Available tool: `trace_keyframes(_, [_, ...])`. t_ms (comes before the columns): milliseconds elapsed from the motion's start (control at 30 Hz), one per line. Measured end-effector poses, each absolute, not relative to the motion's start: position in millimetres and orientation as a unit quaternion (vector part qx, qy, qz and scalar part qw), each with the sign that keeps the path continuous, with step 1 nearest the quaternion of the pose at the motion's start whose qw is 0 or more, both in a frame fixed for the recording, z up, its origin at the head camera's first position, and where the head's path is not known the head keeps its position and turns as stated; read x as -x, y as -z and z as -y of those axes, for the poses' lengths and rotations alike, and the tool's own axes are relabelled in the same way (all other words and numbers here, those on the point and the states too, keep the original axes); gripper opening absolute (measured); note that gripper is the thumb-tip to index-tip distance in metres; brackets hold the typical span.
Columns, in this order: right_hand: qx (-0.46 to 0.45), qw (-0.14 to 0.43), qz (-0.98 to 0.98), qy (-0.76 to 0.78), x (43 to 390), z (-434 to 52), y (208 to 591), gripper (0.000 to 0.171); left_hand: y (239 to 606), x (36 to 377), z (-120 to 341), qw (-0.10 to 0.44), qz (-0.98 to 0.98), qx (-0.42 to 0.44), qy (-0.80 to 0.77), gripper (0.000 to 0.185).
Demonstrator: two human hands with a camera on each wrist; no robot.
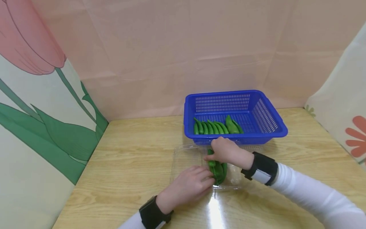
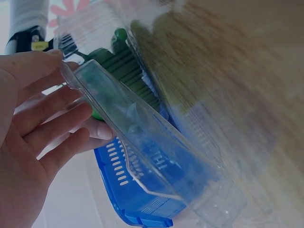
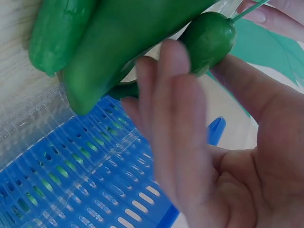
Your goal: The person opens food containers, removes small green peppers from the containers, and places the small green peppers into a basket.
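Note:
A clear plastic clamshell box (image 1: 185, 156) lies open on the wooden table, with a few green peppers (image 1: 219, 170) in its right half. My right hand (image 1: 218, 150) reaches in from the right and pinches one green pepper (image 3: 209, 40) between thumb and fingers. My left hand (image 1: 200, 180) lies on the box's left half, its straight fingers (image 2: 57, 121) against the clear lid (image 2: 142, 133). Just behind the box stands a blue slotted basket (image 1: 281, 133) holding several green peppers (image 1: 217, 127) in a row.
Pink sheeting forms the back wall, and flower-printed panels (image 1: 43, 127) close in the left and right sides. Bare wooden tabletop (image 1: 131, 159) stretches left of the box. Both wrists carry black bands over white sleeves.

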State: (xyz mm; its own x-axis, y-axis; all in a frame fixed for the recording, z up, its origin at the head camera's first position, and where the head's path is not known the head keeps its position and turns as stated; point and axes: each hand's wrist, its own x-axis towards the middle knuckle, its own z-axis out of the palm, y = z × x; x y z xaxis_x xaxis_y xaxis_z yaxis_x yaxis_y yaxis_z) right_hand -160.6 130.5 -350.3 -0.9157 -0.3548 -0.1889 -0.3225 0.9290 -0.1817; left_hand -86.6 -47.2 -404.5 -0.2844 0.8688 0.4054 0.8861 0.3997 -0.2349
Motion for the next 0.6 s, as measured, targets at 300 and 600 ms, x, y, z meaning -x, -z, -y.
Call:
trace_keyframes(300, [0.182,0.131,-0.969,0.107,158.2,-128.6,345.9,0.041,405.2,86.1,46.8,0.238,0.804,0.545,0.013,0.018])
trace_keyframes(600, [0.195,0.149,-0.96,0.137,160.9,-134.4,346.7,0.04,404.7,85.9,46.9,0.232,0.804,0.546,0.017,0.018])
